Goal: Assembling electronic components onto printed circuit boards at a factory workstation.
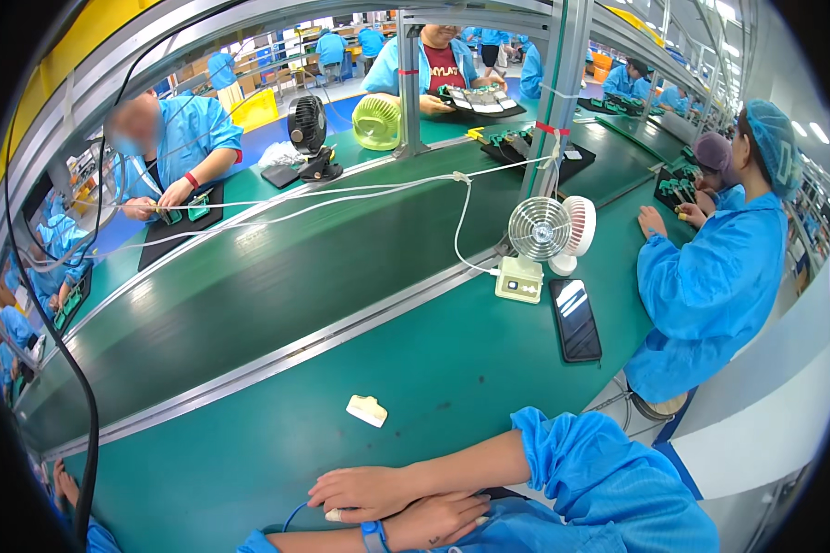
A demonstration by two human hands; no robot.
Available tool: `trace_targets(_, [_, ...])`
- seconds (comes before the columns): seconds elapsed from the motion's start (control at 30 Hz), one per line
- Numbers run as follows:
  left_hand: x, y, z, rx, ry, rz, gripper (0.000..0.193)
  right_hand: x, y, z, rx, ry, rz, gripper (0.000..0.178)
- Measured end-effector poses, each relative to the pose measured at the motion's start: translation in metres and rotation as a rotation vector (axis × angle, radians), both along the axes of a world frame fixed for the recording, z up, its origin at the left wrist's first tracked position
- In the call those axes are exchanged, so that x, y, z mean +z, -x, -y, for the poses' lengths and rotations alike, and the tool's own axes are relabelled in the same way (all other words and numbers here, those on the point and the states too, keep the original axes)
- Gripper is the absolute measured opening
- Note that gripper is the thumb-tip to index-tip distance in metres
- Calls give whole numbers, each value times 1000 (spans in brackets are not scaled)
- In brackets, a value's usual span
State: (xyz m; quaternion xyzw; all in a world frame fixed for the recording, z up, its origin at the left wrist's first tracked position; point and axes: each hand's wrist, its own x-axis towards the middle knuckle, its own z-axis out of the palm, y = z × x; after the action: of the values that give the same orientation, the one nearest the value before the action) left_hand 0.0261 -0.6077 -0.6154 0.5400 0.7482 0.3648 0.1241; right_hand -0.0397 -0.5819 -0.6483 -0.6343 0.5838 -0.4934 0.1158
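My forearms are crossed at the near edge of the green workbench. My right hand comes in from the right and lies flat, fingers stretched out, just above a blue wristband on my left wrist. Tucked below the right forearm, my left hand points to the right with its fingers loosely extended. Neither hand holds anything. Pale covers show on a fingertip or thumb of each hand. Beyond them, a small cream-white flat piece lies on the bench.
A dark conveyor belt runs behind a metal rail. At right stand a small fan, a pale green box and a phone. A black cable hangs at left. Co-workers in blue handle green parts around the line.
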Motion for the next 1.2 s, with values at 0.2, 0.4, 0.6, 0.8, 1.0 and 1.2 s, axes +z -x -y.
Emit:
trace_targets(0.2, [-8, 5, 1, -36, 15, -15, 31, 1, 2, 0, 1, -28, 19, 30])
trace_targets(0.4, [-10, 7, 3, -36, -23, -46, 30, 3, 3, 0, 11, -28, -3, 31])
trace_targets(0.6, [-9, 3, 0, -29, 24, 36, 31, 1, 5, 0, 5, -8, 18, 29])
trace_targets(0.8, [-14, 8, 0, -50, -51, 11, 31, 1, 6, -2, 19, -59, 37, 25])
trace_targets(1.0, [-12, 9, 3, -58, -16, 11, 30, 2, 6, 0, 24, -48, 43, 25])
trace_targets(1.2, [-21, 5, 1, -64, 13, 3, 29, 10, 7, -5, -93, 1, -44, 21])
